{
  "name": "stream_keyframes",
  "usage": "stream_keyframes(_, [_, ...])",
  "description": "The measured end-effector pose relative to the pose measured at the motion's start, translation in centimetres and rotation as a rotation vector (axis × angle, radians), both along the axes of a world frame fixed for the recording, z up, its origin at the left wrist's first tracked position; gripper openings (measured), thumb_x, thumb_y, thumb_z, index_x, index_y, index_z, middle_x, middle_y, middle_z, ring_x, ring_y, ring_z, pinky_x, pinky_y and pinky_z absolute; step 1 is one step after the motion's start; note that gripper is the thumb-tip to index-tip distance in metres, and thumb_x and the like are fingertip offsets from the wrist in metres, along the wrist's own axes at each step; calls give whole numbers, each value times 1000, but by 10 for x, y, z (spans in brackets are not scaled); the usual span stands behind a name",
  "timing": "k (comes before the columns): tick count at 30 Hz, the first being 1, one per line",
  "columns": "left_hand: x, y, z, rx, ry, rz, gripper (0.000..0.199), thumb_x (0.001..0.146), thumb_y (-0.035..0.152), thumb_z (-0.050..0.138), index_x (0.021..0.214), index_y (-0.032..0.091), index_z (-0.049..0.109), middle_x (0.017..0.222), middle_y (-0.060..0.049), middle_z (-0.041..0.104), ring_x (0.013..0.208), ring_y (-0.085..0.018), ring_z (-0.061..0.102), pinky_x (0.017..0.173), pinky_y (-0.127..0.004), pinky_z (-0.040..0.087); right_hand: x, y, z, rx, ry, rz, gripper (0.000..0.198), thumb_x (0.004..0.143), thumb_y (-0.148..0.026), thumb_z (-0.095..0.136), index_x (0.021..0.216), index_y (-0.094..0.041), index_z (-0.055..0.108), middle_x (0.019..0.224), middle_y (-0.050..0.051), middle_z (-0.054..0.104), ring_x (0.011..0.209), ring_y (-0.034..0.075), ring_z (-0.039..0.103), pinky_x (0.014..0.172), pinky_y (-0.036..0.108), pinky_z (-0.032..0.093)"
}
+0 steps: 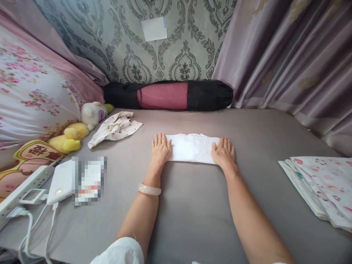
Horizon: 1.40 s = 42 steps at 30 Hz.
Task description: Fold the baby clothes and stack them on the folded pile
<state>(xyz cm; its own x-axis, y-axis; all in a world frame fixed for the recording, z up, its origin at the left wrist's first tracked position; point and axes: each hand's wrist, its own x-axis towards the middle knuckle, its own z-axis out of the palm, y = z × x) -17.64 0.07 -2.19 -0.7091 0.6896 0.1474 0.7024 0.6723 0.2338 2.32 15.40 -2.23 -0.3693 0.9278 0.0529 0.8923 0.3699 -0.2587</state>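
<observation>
A white folded cloth (pixel 192 148) lies flat on the grey sheet in front of me, a long narrow band with a ruffled far edge. My left hand (pixel 161 148) presses on its left end, palm down with the fingers stretched forward. At the right end my right hand (pixel 224 152) rests the same way, fingers spread and thumb on the fabric. Neither hand grips it. What kind of garment or cloth it is cannot be made out.
A crumpled patterned cloth (pixel 114 128) lies left of the hands. Folded printed cloths (pixel 321 187) are at the right. Along the wall stretches a black and pink roll bag (pixel 165 96). A power strip (pixel 27 190), a white charger box (pixel 62 181), cables and plush toys (pixel 73 135) occupy the left.
</observation>
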Motion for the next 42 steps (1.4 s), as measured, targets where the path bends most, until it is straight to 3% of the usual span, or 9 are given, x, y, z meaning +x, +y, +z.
stream_keyframes(6, [-1, -1, -5, -46, -41, -2, 63, 98, 46, 21, 149, 11, 34, 154, -14, 34, 146, -32, 23, 117, -52, 23, 1, 1, -5, 2, 7, -2, 68, 97, -42, 18, 149, 1, 28, 155, 23, 26, 145, 32, 22, 115, 51, 19])
stream_keyframes(11, [3, 1, 1, -4, -21, 14, 59, 98, 43, 25, 145, 10, 40, 153, -15, 35, 146, -33, 23, 117, -56, 20, -2, -4, 7, 41, -30, 6, 64, 99, -38, 19, 147, 1, 31, 156, 21, 26, 145, 31, 21, 117, 52, 14])
stream_keyframes(15, [13, 7, 14, 249, 78, -11, 49, 100, 37, 26, 133, 14, 53, 146, -14, 48, 141, -26, 34, 118, -49, 22, -19, -21, 15, 122, 6, 278, 60, 100, -36, 19, 149, -4, 30, 158, 16, 25, 147, 26, 18, 118, 48, 12])
stream_keyframes(18, [14, 12, 19, 466, -6, -36, 40, 99, 36, 31, 114, 19, 63, 122, -11, 66, 119, -21, 58, 106, -38, 39, -32, -36, 12, 102, 20, 430, 59, 100, -38, 19, 150, -9, 31, 158, 12, 26, 147, 24, 19, 119, 46, 12])
stream_keyframes(23, [-9, 9, 12, 903, -442, 184, 34, 93, 39, 42, 82, 16, 65, 80, -7, 70, 78, -17, 66, 76, -29, 49, -37, -43, 3, 73, 17, 429, 58, 101, -38, 18, 149, -10, 34, 157, 10, 29, 146, 23, 22, 118, 47, 14])
stream_keyframes(26, [-23, 4, 9, 1202, -776, 326, 35, 88, 45, 47, 79, 15, 63, 73, -5, 67, 65, -14, 63, 61, -24, 44, -35, -41, 3, 69, 10, 424, 58, 101, -37, 18, 149, -11, 34, 157, 10, 30, 146, 23, 22, 119, 46, 14])
stream_keyframes(29, [-31, 1, 10, 1390, -996, 459, 30, 84, 42, 52, 78, 15, 61, 70, -3, 65, 59, -11, 60, 55, -21, 39, -36, -41, 10, 37, -12, 424, 57, 100, -36, 19, 148, -10, 35, 157, 10, 30, 146, 23, 22, 118, 47, 15])
stream_keyframes(35, [-38, 1, 10, 1498, -1097, 513, 22, 83, 35, 52, 76, 15, 60, 67, -1, 62, 56, -8, 57, 54, -19, 37, -59, -59, 22, 92, -14, 440, 58, 100, -35, 22, 146, -5, 38, 155, 14, 32, 146, 26, 22, 118, 50, 12])
stream_keyframes(42, [-45, -2, 11, 1551, -1206, 632, 16, 80, 30, 52, 76, 16, 58, 68, 1, 60, 55, -7, 56, 57, -20, 40, -77, -70, 9, 111, -1, 418, 58, 100, -36, 24, 146, -3, 38, 154, 15, 34, 144, 26, 26, 118, 44, 13])
